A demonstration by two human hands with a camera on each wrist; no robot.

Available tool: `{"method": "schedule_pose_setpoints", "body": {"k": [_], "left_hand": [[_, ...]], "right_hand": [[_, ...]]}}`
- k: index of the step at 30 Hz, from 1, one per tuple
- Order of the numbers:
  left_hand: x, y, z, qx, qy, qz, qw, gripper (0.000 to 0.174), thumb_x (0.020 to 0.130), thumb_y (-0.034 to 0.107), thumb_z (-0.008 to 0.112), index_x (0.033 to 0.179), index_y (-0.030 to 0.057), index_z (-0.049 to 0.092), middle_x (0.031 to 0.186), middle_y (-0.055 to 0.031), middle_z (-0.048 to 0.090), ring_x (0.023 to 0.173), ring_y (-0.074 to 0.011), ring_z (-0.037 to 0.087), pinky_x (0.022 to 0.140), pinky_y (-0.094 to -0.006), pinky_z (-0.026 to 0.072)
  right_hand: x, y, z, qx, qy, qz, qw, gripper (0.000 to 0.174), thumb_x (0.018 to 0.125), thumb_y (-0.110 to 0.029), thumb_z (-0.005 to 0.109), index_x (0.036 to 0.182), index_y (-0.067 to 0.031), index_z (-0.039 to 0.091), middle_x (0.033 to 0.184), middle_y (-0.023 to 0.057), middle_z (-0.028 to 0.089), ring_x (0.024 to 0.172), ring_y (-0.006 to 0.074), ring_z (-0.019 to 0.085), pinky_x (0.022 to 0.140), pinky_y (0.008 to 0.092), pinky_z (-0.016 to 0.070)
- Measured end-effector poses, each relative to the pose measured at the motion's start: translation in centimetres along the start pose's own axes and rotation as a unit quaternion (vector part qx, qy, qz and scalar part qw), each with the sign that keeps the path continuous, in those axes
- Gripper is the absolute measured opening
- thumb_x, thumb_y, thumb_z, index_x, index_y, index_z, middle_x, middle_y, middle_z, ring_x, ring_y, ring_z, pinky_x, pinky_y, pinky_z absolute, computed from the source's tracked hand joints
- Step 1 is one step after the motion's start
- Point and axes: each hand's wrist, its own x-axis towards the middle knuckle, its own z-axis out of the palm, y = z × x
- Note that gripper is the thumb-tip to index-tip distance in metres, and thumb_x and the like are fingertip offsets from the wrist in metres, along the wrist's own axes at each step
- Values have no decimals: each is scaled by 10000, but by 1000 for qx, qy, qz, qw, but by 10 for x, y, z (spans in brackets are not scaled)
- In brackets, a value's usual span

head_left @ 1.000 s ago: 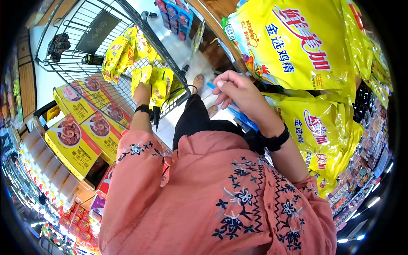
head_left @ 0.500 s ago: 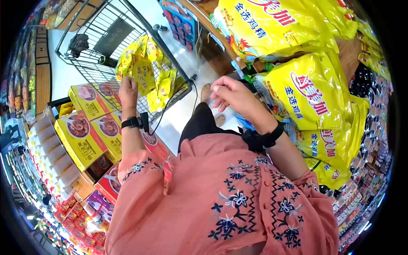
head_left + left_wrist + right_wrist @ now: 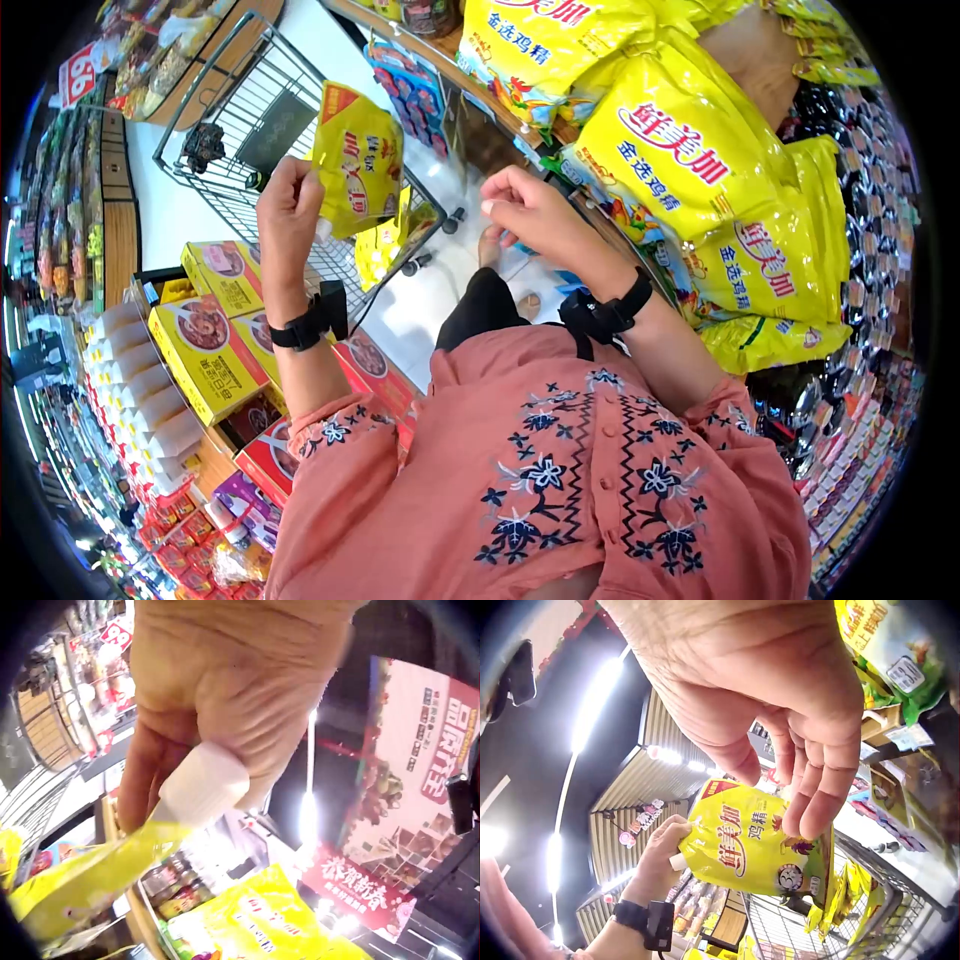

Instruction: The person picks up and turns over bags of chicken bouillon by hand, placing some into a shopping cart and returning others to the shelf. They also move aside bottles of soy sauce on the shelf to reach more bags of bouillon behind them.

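Observation:
A yellow spouted seasoning pouch (image 3: 358,165) hangs from my left hand (image 3: 288,215), whose fingers grip it near its spout corner. Its white screw cap (image 3: 206,784) sticks out beside the palm in the left wrist view. Held over the shopping cart (image 3: 215,185), the pouch shows its printed front in the right wrist view. Loosely bent fingers on my right hand (image 3: 535,215) hold nothing; that hand hovers in front of the body, between the pouch and the large yellow bags (image 3: 670,140). Other yellow pouches (image 3: 378,255) lie in the cart, partly hidden behind the held one.
Large yellow bags are piled on a wooden display at the right. Yellow and red food boxes (image 3: 205,350) stand stacked at the left, beside the cart. A blue card of packaged goods (image 3: 408,95) hangs at the display's edge. The person's feet are on the pale floor.
My left hand has lifted the pouch up out of the cart and brought it closer to the body. The right hand stays nearly in place. The view has shifted a little.

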Motion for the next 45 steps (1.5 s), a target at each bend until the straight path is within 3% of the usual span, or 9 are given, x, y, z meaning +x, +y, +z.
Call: {"method": "schedule_pose_setpoints", "body": {"k": [7, 11, 15, 19, 25, 26, 32, 36, 45], "left_hand": [[-8, 71, -9, -64, -132, 18, 989, 71, 984, 64, 548, 923, 27, 543, 877, 43, 504, 811, -40, 430, 730, -200, 383], [-13, 125, -22, -173, -197, 44, 964, 58, 947, 69, 558, 903, 34, 542, 861, 56, 478, 774, -25, 413, 677, -195, 345], [-7, 155, -35, -262, -257, 13, 930, 50, 928, 90, 570, 907, 46, 557, 885, 46, 530, 799, -25, 478, 709, -194, 380], [9, 175, -31, -327, -298, -42, 896, 108, 936, 157, 584, 880, 67, 563, 860, 45, 581, 743, -19, 521, 670, -182, 401], [39, 141, -7, -489, -298, -144, 807, 326, 1045, 340, 527, 1062, 29, 625, 1003, -57, 703, 901, -118, 680, 831, -242, 537], [39, 136, -1, -543, -319, -127, 767, 548, 1076, 473, 394, 1251, -13, 577, 1168, -110, 696, 1050, -179, 681, 963, -304, 526], [-60, 140, 36, -487, -237, -117, 833, 938, 976, 738, 315, 1484, -47, 375, 1378, -124, 584, 1198, -189, 600, 990, -323, 489], [-92, 146, 39, -372, -243, -100, 890, 544, 959, 182, 624, 1433, -4, 431, 1278, -89, 619, 1066, -166, 636, 933, -313, 522], [-100, 191, 27, -372, -218, -220, 875, 503, 925, 204, 679, 1337, -39, 523, 1181, -94, 662, 999, -144, 663, 878, -276, 531]], "right_hand": [[-31, -32, -12, -141, 81, -169, 972, 762, 850, -267, 766, 1463, -14, 390, 1396, 223, 524, 1309, 298, 522, 1022, 377, 461], [-44, -61, -35, -250, 119, -292, 916, 848, 830, -308, 804, 1487, 7, 370, 1465, 211, 492, 1351, 284, 494, 1099, 368, 398], [-75, -86, -43, 1, -102, -170, 980, 718, 872, -335, 778, 1438, -10, 476, 1323, 93, 624, 1197, 185, 589, 1025, 331, 463], [-100, -84, -38, -31, -120, -18, 992, 524, 925, -323, 730, 1322, -9, 594, 1160, 47, 701, 1009, 113, 654, 880, 281, 534], [-114, -53, -15, 267, -44, -80, 959, 483, 939, -253, 724, 1316, 17, 590, 1190, 94, 696, 1060, 163, 668, 924, 316, 542], [-117, -52, -15, 315, -38, -88, 944, 480, 940, -242, 723, 1320, 19, 585, 1202, 99, 692, 1069, 172, 670, 934, 326, 544], [-127, -58, -20, 337, 34, -149, 929, 450, 965, -227, 686, 1332, 8, 575, 1245, 101, 674, 1077, 190, 663, 941, 336, 541], [-129, -61, -16, 318, 41, -151, 935, 465, 996, -277, 650, 1349, 9, 555, 1248, 103, 664, 1069, 173, 663, 934, 335, 543], [-172, -89, -12, 265, -49, -158, 950, 551, 988, -266, 645, 1420, 32, 477, 1362, 128, 595, 1189, 210, 616, 1005, 356, 505]]}}
